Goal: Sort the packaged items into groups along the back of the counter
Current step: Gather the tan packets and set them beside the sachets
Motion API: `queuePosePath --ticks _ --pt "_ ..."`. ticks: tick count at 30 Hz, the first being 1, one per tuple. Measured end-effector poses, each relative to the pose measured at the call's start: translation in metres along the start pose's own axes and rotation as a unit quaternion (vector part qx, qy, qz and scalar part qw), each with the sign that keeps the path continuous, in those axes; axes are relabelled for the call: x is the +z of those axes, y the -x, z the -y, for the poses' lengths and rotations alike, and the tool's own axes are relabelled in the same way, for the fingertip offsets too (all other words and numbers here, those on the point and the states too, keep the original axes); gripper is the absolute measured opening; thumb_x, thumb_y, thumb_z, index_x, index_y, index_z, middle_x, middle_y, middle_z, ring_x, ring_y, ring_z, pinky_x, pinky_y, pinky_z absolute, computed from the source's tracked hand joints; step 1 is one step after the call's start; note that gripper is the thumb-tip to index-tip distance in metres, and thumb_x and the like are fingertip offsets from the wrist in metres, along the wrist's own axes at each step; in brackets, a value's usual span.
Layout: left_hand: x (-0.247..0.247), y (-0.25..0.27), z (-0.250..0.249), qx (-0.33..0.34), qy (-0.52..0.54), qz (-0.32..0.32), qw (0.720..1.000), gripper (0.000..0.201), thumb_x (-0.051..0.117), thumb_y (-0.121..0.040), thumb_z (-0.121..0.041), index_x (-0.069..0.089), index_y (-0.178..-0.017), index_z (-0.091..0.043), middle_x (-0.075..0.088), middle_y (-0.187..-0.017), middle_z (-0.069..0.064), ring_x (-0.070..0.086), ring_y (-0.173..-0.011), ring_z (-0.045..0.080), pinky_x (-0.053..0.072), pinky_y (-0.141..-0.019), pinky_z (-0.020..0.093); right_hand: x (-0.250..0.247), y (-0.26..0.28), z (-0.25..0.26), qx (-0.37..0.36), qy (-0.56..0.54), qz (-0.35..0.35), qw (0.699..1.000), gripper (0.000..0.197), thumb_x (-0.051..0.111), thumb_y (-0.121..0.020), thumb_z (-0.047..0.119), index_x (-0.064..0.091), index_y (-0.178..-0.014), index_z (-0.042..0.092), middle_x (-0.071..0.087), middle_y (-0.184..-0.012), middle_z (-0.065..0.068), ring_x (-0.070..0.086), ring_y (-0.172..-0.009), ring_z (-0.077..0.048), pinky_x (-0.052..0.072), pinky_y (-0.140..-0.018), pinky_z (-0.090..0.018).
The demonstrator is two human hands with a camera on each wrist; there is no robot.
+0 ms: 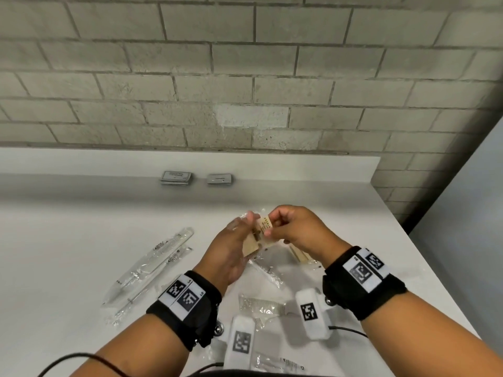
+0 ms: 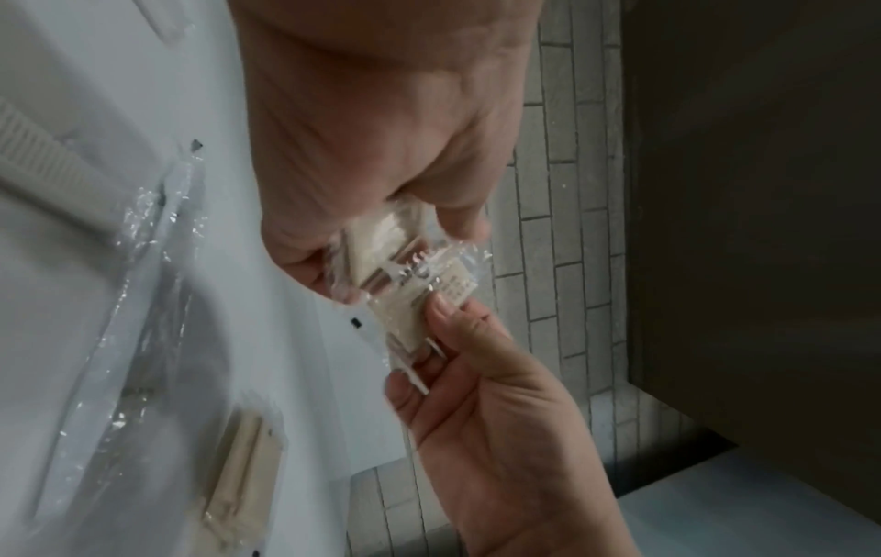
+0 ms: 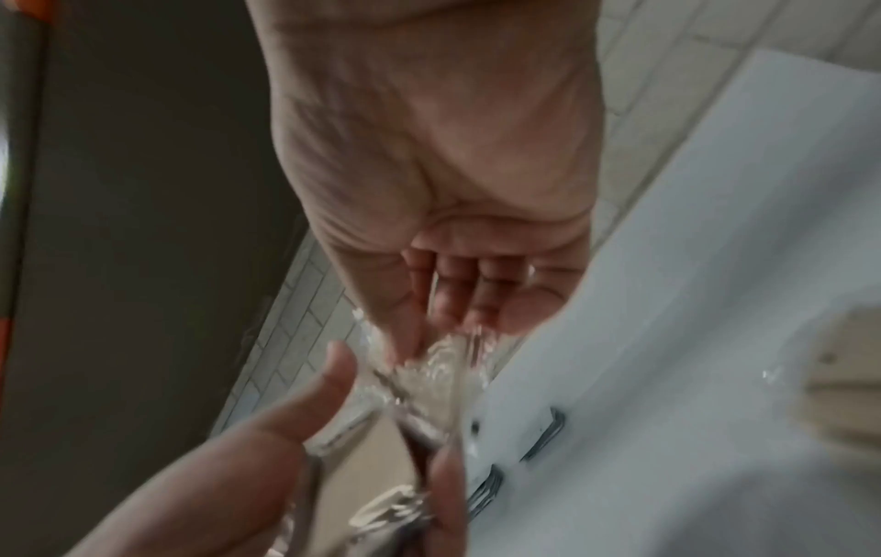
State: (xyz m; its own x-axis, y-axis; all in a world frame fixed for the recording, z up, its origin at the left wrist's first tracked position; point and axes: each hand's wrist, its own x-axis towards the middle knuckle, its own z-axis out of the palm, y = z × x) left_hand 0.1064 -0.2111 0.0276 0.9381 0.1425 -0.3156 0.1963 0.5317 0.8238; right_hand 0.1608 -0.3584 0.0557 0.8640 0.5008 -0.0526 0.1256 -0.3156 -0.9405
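Above the middle of a white counter (image 1: 68, 240), a person's two hands meet on one small packet (image 1: 262, 232), a tan, card-like item sealed in clear wrap. The right hand (image 1: 296, 229) pinches the packet's upper end between thumb and curled fingers. The left hand (image 1: 231, 251) holds its lower part, thumb on one side and fingers on the other; in the left wrist view the packet (image 2: 415, 286) sits between the left hand (image 2: 381, 132) above and the right hand (image 2: 500, 433) below. The packet is lifted clear of the counter.

Along the back edge of the counter, against the gray block wall (image 1: 245, 77), lie two small stacks of flat packets: a larger stack (image 1: 177, 177) to the left and a smaller stack (image 1: 220, 179) just beside it on the right, the two apart.

Toward the left part of the counter lie long clear sleeves holding a white comb (image 1: 166, 251). More clear-wrapped items, a tan piece (image 1: 299, 254) and another comb (image 1: 261, 304) among them, are scattered under and in front of the hands near the front edge. Black bands with square printed markers circle both wrists.
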Motion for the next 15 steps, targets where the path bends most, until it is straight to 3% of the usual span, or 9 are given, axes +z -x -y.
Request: queuePosePath --ticks 3,5,8,10,12,15 --pt "-0.005 0.001 -0.003 -0.022 0.012 -0.019 1.000 0.042 0.050 -0.092 -0.050 0.062 -0.097 -0.011 0.057 -0.072 0.002 0.059 -0.068 0.017 0.047 -0.062 0.029 -0.003 0.003 0.000 -0.105 0.019 -0.086 0.991 0.029 0.075 -0.075 0.000 0.067 -0.071 0.028 0.062 -0.091 0.006 0.057 -0.082 0.004 0.039 -0.076 -0.008" --pt "-0.008 0.005 -0.006 -0.044 -0.003 0.025 0.999 0.030 0.061 -0.088 -0.039 0.061 -0.097 -0.011 0.058 -0.068 0.001 0.058 -0.061 0.014 0.046 -0.059 0.025 -0.003 0.007 0.000 -0.139 0.032 -0.092 0.985 0.030 0.074 -0.076 0.000 0.070 -0.071 0.029 0.059 -0.111 0.009 0.053 -0.100 0.010 0.034 -0.083 -0.001" --pt "-0.008 0.010 -0.004 -0.033 -0.067 0.041 0.996 0.016 0.070 -0.083 -0.016 0.062 -0.096 -0.015 0.063 -0.064 0.000 0.057 -0.053 0.012 0.043 -0.060 0.025 0.000 0.011 -0.008 -0.144 0.038 -0.070 0.986 0.035 0.066 -0.083 -0.003 0.075 -0.075 0.030 0.056 -0.125 0.013 0.049 -0.117 0.005 0.037 -0.094 -0.005" --pt "-0.005 0.011 -0.004 -0.002 -0.073 0.030 0.997 0.012 0.069 -0.082 -0.009 0.062 -0.087 -0.017 0.064 -0.062 0.000 0.056 -0.051 0.013 0.041 -0.062 0.027 -0.003 0.011 -0.010 -0.130 -0.023 -0.100 0.986 0.037 0.059 -0.088 -0.003 0.074 -0.086 0.031 0.062 -0.121 0.008 0.058 -0.111 -0.005 0.045 -0.094 -0.017" --pt "-0.002 0.012 -0.005 0.033 -0.071 0.025 0.997 0.015 0.068 -0.083 -0.002 0.062 -0.083 -0.015 0.066 -0.061 0.001 0.058 -0.052 0.013 0.046 -0.060 0.026 -0.009 0.011 -0.005 -0.069 -0.117 -0.109 0.985 0.026 0.062 -0.088 0.004 0.070 -0.096 0.028 0.070 -0.103 0.000 0.067 -0.089 -0.017 0.051 -0.078 -0.028" --pt "0.000 0.014 -0.004 0.074 -0.071 0.035 0.994 0.015 0.066 -0.082 0.005 0.062 -0.087 -0.009 0.067 -0.069 0.008 0.061 -0.055 0.014 0.052 -0.056 0.023 -0.011 0.013 0.003 -0.002 -0.142 -0.067 0.988 0.008 0.071 -0.081 0.004 0.069 -0.085 0.011 0.069 -0.071 -0.002 0.063 -0.061 -0.018 0.050 -0.058 -0.027"
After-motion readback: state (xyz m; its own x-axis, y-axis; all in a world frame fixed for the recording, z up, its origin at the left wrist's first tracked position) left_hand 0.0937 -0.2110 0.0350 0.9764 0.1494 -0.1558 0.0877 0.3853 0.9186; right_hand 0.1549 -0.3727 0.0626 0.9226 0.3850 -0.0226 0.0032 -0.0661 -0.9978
